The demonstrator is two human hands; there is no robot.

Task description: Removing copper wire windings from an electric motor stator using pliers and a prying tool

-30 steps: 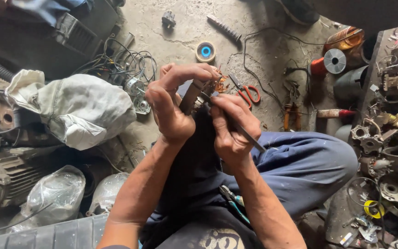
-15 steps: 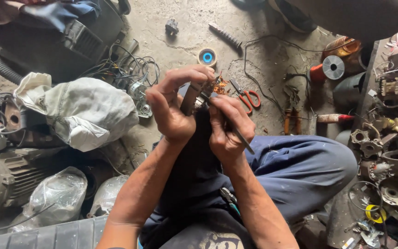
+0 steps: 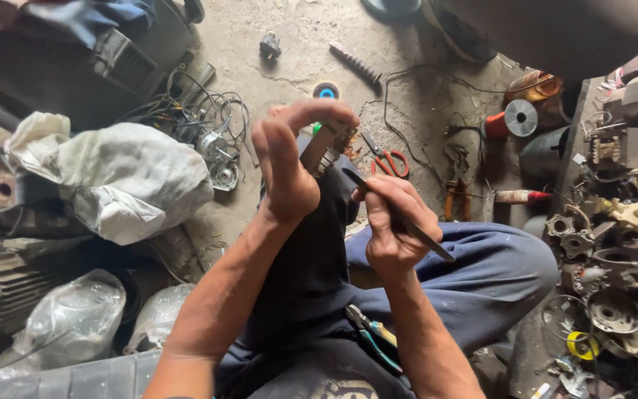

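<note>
My left hand [image 3: 289, 159] grips a small motor part with copper windings [image 3: 328, 146], held up in front of my raised knee. My right hand [image 3: 396, 222] holds a thin flat metal blade [image 3: 407, 222], its tip touching the underside of the wound part. My legs in dark and blue trousers [image 3: 496, 281] fill the lower middle. Pliers with green-yellow handles [image 3: 371, 336] lie on my lap.
Red-handled scissors [image 3: 389, 162] and a blue tape roll [image 3: 326, 91] lie on the concrete floor beyond my hands. A white sack [image 3: 119, 177] and tangled wires [image 3: 201, 118] sit left. Motor housings and metal parts [image 3: 614, 236] crowd the right; wire spools [image 3: 520, 117] stand behind.
My hands and the wound part shifted slightly toward me and apart; the right hand dropped lower with the blade. The view moved a little closer.
</note>
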